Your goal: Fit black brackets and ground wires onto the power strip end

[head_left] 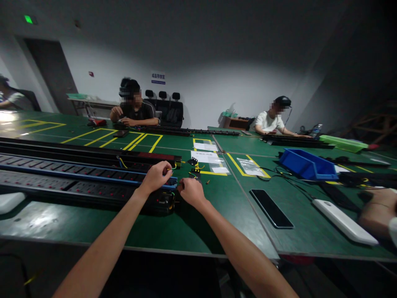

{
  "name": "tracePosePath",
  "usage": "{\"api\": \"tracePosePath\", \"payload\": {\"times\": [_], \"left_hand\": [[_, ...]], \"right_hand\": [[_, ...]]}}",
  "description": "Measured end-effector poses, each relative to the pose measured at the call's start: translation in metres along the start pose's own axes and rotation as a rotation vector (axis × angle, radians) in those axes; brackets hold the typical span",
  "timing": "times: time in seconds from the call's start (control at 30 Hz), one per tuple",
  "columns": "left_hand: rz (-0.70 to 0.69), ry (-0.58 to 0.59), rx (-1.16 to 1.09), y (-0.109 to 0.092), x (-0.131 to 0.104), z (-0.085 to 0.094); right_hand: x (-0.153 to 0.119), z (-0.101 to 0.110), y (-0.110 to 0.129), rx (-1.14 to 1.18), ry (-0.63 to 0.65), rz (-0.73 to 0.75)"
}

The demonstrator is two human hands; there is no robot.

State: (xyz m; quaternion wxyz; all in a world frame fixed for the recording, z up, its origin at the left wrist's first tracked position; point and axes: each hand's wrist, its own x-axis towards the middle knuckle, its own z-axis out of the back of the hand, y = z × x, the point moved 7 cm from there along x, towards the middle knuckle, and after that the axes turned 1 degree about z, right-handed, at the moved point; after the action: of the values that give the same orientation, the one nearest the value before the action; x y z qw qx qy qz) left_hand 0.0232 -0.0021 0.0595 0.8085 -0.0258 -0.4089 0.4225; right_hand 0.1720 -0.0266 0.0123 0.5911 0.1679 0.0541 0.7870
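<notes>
Several long socket strips lie side by side on the green table, their ends pointing right. One has a blue casing. My left hand is closed in a pinch over that blue strip's end, and a yellow-green wire shows by its fingertips. My right hand is closed just off the same end, its fingertips almost touching it. What either hand holds is hidden. Black end brackets with yellow-green wires lie beyond my right hand. A small brass-coloured piece lies to their right.
To the right are a phone, a white power bank with a cable, and a blue bin. Another person's hand is at the right edge. Two co-workers sit across the green table. A plastic bag lies within yellow tape.
</notes>
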Motion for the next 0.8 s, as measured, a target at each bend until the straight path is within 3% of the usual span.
{"api": "tracePosePath", "payload": {"times": [0.8], "left_hand": [[0.023, 0.004, 0.036, 0.0035, -0.0005, -0.0003]], "right_hand": [[0.0008, 0.0028, -0.0059, -0.03, -0.028, -0.061]]}}
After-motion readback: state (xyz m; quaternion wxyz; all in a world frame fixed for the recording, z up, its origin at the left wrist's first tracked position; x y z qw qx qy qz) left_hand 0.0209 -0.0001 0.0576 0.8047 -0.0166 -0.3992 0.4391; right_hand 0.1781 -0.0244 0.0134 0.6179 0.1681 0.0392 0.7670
